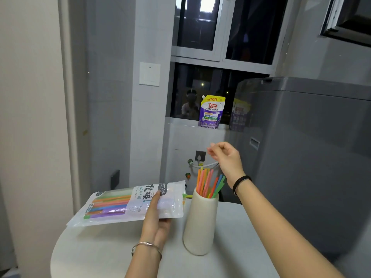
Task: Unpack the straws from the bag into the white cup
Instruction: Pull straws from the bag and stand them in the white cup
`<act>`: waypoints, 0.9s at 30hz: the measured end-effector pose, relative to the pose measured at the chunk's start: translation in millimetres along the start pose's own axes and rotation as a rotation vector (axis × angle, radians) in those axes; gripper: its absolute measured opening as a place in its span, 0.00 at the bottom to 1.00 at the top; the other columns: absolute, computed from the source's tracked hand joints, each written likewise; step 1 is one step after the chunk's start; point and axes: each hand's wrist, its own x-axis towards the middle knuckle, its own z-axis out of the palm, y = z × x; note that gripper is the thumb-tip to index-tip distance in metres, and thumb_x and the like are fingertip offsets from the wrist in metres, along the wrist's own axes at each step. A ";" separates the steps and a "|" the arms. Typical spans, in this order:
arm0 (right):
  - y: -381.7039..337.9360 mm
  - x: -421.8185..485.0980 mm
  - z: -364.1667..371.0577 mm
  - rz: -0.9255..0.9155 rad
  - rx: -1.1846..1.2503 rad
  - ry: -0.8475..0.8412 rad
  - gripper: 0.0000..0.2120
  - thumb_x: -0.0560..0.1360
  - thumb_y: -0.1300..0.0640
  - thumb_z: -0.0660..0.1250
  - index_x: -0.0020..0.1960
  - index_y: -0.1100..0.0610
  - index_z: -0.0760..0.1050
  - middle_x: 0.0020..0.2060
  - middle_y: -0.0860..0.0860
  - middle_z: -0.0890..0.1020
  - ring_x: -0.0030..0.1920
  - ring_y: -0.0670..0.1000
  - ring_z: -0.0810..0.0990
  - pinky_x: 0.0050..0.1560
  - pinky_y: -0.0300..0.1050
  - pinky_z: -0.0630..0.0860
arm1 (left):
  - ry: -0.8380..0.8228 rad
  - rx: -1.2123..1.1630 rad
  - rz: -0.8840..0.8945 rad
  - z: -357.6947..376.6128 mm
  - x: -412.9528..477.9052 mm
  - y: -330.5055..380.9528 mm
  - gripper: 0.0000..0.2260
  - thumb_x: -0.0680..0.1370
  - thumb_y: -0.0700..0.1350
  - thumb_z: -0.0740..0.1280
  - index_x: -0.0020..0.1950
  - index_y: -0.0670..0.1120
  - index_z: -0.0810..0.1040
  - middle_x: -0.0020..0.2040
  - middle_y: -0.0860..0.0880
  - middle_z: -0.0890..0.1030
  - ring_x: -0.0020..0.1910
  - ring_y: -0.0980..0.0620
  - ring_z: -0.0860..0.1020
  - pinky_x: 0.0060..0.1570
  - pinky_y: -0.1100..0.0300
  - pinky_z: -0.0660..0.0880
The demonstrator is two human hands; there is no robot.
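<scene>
A clear plastic bag (pixel 120 205) of coloured straws lies tilted over the round table's far left, its open end toward the cup. My left hand (pixel 155 215) grips the bag from below near that end, thumb on top. One green straw tip (pixel 187 196) pokes out of the bag's mouth. The tall white cup (pixel 199 223) stands upright to the right of the bag, holding several orange, pink, blue and green straws (pixel 208 184). My right hand (pixel 225 157) hovers above those straws, fingers loosely curled, with nothing seen in it.
The round white table (pixel 100 249) carries the cup and bag. A grey washing machine (pixel 305 157) stands close on the right. A purple detergent pouch (pixel 211 112) sits on the window ledge behind. Wall and door frame run along the left.
</scene>
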 end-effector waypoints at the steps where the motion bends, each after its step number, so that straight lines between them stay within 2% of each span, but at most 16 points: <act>1: -3.1 -7.7 1.9 -0.042 0.016 0.015 0.08 0.77 0.58 0.64 0.49 0.63 0.76 0.48 0.57 0.83 0.52 0.53 0.81 0.56 0.42 0.76 | -0.001 -0.003 0.001 0.9 -1.4 -0.1 0.21 0.77 0.41 0.66 0.70 0.45 0.71 0.64 0.45 0.79 0.62 0.45 0.77 0.65 0.45 0.71; 4: 0.8 -38.8 13.8 -0.091 0.142 0.023 0.07 0.78 0.58 0.62 0.49 0.61 0.76 0.45 0.49 0.84 0.49 0.44 0.82 0.54 0.36 0.77 | -0.009 0.011 0.010 1.7 -5.8 0.3 0.20 0.77 0.41 0.66 0.70 0.45 0.72 0.61 0.46 0.80 0.61 0.46 0.77 0.63 0.47 0.72; 6: 17.3 -61.0 25.5 -0.077 0.232 0.019 0.08 0.79 0.59 0.61 0.50 0.61 0.77 0.49 0.51 0.84 0.54 0.47 0.81 0.56 0.36 0.76 | -0.026 0.043 0.031 0.0 -8.3 1.0 0.20 0.77 0.42 0.66 0.69 0.45 0.73 0.62 0.46 0.80 0.63 0.46 0.77 0.65 0.46 0.71; 9: 48.2 -89.8 45.4 0.043 0.288 0.035 0.11 0.81 0.57 0.57 0.55 0.57 0.77 0.60 0.52 0.79 0.66 0.49 0.73 0.67 0.43 0.69 | -0.063 0.131 0.081 -1.0 -14.8 2.7 0.18 0.77 0.45 0.67 0.67 0.45 0.75 0.62 0.47 0.81 0.62 0.48 0.78 0.65 0.47 0.72; 12: 69.3 -105.3 60.8 0.294 0.485 0.079 0.15 0.80 0.52 0.57 0.61 0.56 0.76 0.62 0.54 0.78 0.65 0.52 0.74 0.71 0.54 0.66 | -0.072 0.265 0.192 -1.0 -22.2 6.2 0.19 0.75 0.46 0.70 0.66 0.48 0.76 0.59 0.51 0.83 0.57 0.53 0.81 0.58 0.53 0.76; 14: 73.5 -108.5 63.7 0.469 0.713 0.091 0.17 0.80 0.49 0.56 0.60 0.56 0.77 0.57 0.56 0.82 0.60 0.55 0.78 0.65 0.57 0.72 | -0.091 0.397 0.271 -0.1 -26.1 8.4 0.21 0.72 0.47 0.73 0.65 0.49 0.77 0.58 0.52 0.84 0.57 0.53 0.81 0.58 0.53 0.76; 15: 75.0 -109.9 63.9 0.533 0.839 0.085 0.18 0.80 0.48 0.54 0.59 0.56 0.77 0.53 0.56 0.84 0.55 0.56 0.81 0.59 0.56 0.77 | -0.099 0.465 0.314 -0.8 -28.4 9.3 0.21 0.71 0.46 0.74 0.63 0.48 0.78 0.57 0.52 0.84 0.56 0.54 0.82 0.57 0.55 0.77; 17: 76.2 -110.7 60.9 0.600 1.053 0.049 0.20 0.80 0.46 0.51 0.54 0.56 0.78 0.44 0.56 0.86 0.44 0.56 0.85 0.43 0.51 0.82 | -0.104 0.577 0.398 -2.0 -31.5 9.9 0.17 0.69 0.44 0.76 0.57 0.48 0.81 0.53 0.53 0.86 0.51 0.57 0.83 0.48 0.64 0.79; 18: 76.6 -111.4 60.1 0.630 1.126 0.015 0.22 0.80 0.45 0.49 0.54 0.57 0.77 0.44 0.58 0.86 0.43 0.58 0.85 0.40 0.51 0.82 | -0.120 0.633 0.431 -2.6 -33.0 9.9 0.15 0.69 0.42 0.76 0.55 0.49 0.81 0.51 0.54 0.86 0.49 0.58 0.83 0.44 0.67 0.79; 19: 77.5 -113.0 60.9 0.661 1.174 -0.029 0.24 0.80 0.43 0.49 0.56 0.58 0.76 0.47 0.60 0.85 0.46 0.60 0.84 0.45 0.52 0.81 | -0.150 0.689 0.453 -3.5 -34.9 9.7 0.14 0.69 0.42 0.76 0.54 0.50 0.82 0.50 0.55 0.86 0.48 0.59 0.84 0.42 0.68 0.79; 21: 78.0 -115.6 63.0 0.731 1.212 -0.093 0.28 0.79 0.41 0.49 0.64 0.60 0.71 0.57 0.63 0.79 0.56 0.62 0.77 0.60 0.56 0.72 | -0.200 0.772 0.465 -4.9 -38.0 9.1 0.13 0.69 0.43 0.76 0.52 0.52 0.83 0.49 0.56 0.86 0.48 0.58 0.84 0.43 0.66 0.79; 22: 78.3 -116.0 64.2 0.750 1.211 -0.089 0.28 0.79 0.41 0.49 0.66 0.60 0.70 0.59 0.63 0.77 0.58 0.62 0.76 0.62 0.56 0.69 | -0.204 0.790 0.469 -5.4 -38.4 9.3 0.13 0.69 0.44 0.76 0.52 0.52 0.83 0.49 0.56 0.86 0.49 0.58 0.84 0.45 0.65 0.80; 25: 79.7 -113.7 65.4 0.722 1.112 0.022 0.25 0.80 0.45 0.52 0.66 0.60 0.71 0.55 0.63 0.79 0.53 0.61 0.78 0.52 0.56 0.74 | -0.164 0.751 0.456 -5.5 -37.1 9.3 0.15 0.69 0.43 0.76 0.54 0.51 0.82 0.50 0.55 0.86 0.50 0.57 0.83 0.47 0.64 0.80; 27: 81.0 -112.2 64.1 0.646 0.943 0.073 0.21 0.80 0.48 0.54 0.64 0.60 0.73 0.57 0.62 0.80 0.55 0.62 0.79 0.56 0.59 0.75 | -0.114 0.681 0.422 -5.0 -36.5 9.3 0.18 0.69 0.43 0.77 0.58 0.49 0.80 0.52 0.54 0.85 0.52 0.57 0.83 0.50 0.62 0.79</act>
